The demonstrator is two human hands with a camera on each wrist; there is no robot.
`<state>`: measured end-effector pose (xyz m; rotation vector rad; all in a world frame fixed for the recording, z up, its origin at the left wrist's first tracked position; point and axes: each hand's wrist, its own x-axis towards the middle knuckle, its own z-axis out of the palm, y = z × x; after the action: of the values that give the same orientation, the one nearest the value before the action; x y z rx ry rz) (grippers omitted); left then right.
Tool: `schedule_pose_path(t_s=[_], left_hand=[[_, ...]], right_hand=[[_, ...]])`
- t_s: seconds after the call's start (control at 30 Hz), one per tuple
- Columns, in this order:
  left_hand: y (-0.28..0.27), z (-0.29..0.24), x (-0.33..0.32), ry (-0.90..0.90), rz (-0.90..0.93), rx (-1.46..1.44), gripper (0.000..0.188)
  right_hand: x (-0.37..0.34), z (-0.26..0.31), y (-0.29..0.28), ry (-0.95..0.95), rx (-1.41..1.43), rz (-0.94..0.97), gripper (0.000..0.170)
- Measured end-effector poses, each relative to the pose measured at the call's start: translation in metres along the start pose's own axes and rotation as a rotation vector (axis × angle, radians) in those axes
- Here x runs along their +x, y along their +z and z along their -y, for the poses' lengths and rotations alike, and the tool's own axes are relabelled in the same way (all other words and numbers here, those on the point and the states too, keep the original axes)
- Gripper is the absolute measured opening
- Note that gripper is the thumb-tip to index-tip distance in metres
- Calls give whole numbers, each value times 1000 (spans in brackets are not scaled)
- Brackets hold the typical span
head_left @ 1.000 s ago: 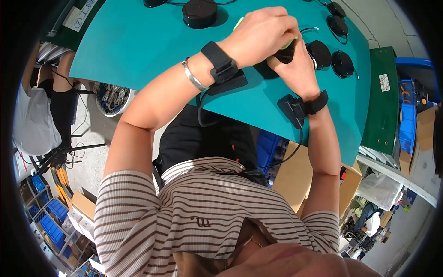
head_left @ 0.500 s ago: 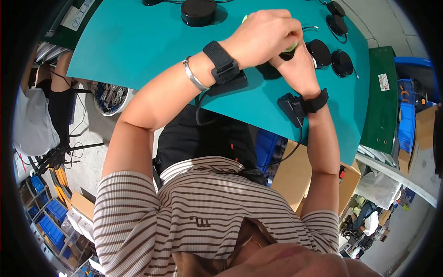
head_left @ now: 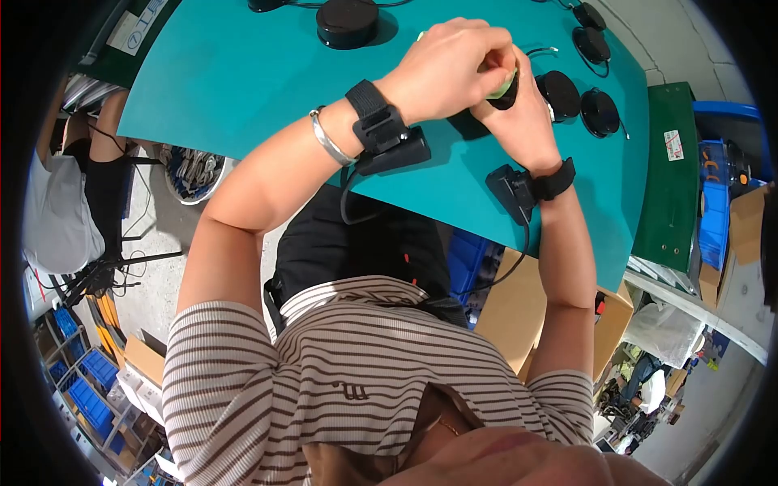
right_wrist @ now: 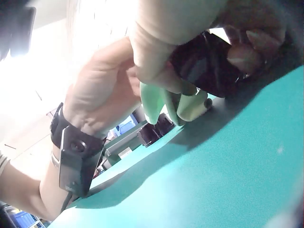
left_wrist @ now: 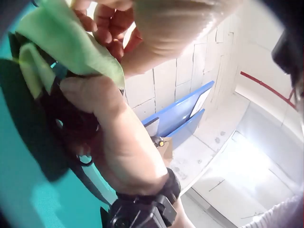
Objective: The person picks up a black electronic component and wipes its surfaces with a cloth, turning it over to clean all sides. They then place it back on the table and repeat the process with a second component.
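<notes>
Pinching a green cloth (left_wrist: pixel 71 42), the left hand (head_left: pixel 455 69) has its fingers bent in. The right hand (head_left: pixel 520 121) is curled round a black thing (right_wrist: pixel 204 64), over the green desk (head_left: pixel 267 89). The cloth is against the black thing. Two round black pieces (head_left: pixel 600 112) sit near the right hand. On the floor, a white bucket (head_left: pixel 219 188) holds grey and blue bits, too small to name.

Storage around a teal tabletop (head_left: pixel 275 105)
A filled white bucket (head_left: pixel 222 186) stands on the floor at left, blue bins (head_left: pixel 91 402) sit at lower left, and a green cabinet (head_left: pixel 668 202) flanks the right edge.
</notes>
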<state>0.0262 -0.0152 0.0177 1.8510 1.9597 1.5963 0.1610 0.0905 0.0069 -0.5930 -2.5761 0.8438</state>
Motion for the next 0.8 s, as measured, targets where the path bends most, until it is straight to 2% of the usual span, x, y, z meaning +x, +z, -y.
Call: schedule_pose_path(t_s=[0.13, 0.2, 0.27, 0.4, 0.47, 0.5, 0.6, 0.7, 0.77, 0.8], left_hand=[[3, 0, 1, 4, 38, 41, 10], [2, 0, 4, 7, -19, 35, 11], [-7, -9, 9, -112, 31, -92, 15], [2, -2, 8, -150, -23, -110, 18], [9, 9, 4, -12, -68, -20, 11], [9, 6, 3, -11, -70, -19, 11], [10, 3, 0, 73, 14, 9, 10], [9, 6, 8, 51, -13, -5, 10], [-1, -3, 15, -163, -44, -171, 18], [-1, 4, 17, -172, -34, -138, 19]], right_hand=[[1, 0, -1, -3, 25, 15, 80], [3, 3, -1, 54, 69, 10, 79], [3, 0, 1, 49, 73, -3, 80], [2, 2, 0, 51, 52, -2, 81], [1, 1, 0, 37, 48, -1, 80], [1, 0, -1, 24, 37, 5, 79], [1, 1, -4, 10, 35, 29, 77], [4, 2, -3, 51, 92, 42, 79], [2, 1, -2, 57, 34, 23, 82], [1, 1, -1, 56, 34, 22, 82]])
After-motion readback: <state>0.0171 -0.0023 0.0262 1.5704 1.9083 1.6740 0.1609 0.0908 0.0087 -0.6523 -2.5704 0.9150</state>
